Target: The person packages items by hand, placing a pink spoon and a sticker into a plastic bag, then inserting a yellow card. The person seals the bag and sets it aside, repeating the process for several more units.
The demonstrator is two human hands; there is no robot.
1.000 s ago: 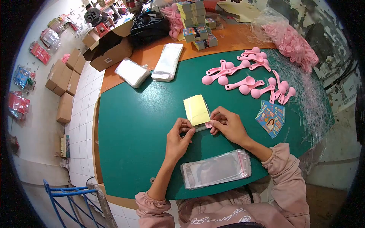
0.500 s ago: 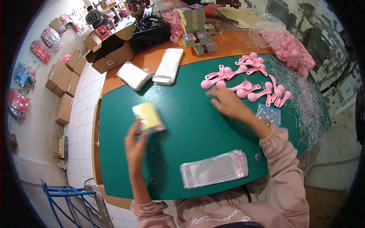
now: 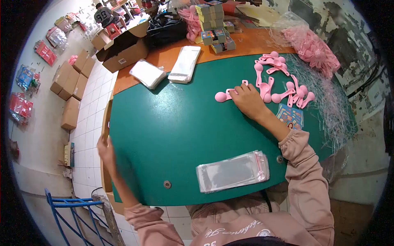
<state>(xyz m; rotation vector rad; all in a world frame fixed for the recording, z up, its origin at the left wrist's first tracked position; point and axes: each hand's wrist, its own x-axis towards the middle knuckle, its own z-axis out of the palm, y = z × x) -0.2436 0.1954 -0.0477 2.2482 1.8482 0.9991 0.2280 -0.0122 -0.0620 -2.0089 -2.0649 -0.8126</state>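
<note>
My right hand (image 3: pixel 248 101) is over the near left end of the loose pink measuring spoons (image 3: pixel 281 96), fingers curled down. A pink spoon (image 3: pixel 221 96) pokes out from under its fingertips, its handle partly covered. At the table's left edge is my left hand (image 3: pixel 107 152), blurred; its fingers are partly hidden and I see nothing in it. Close to my right forearm lie blue printed cards (image 3: pixel 291 117). A stack of clear plastic bags (image 3: pixel 232 171) rests at the table's near side.
White packets (image 3: pixel 147 74) and a longer stack of clear sleeves (image 3: pixel 184 64) lie at the back of the green table (image 3: pixel 164 123). Behind them are an open carton (image 3: pixel 123 51) and banded card stacks (image 3: pixel 213 37). A bag of pink spoons (image 3: pixel 314 51) sits back right. Another person (image 3: pixel 103 16) sits far off.
My left hand has moved left to the table edge; the yellow packet it held is out of sight. My right hand has reached onto the spoons, and several of them have shifted.
</note>
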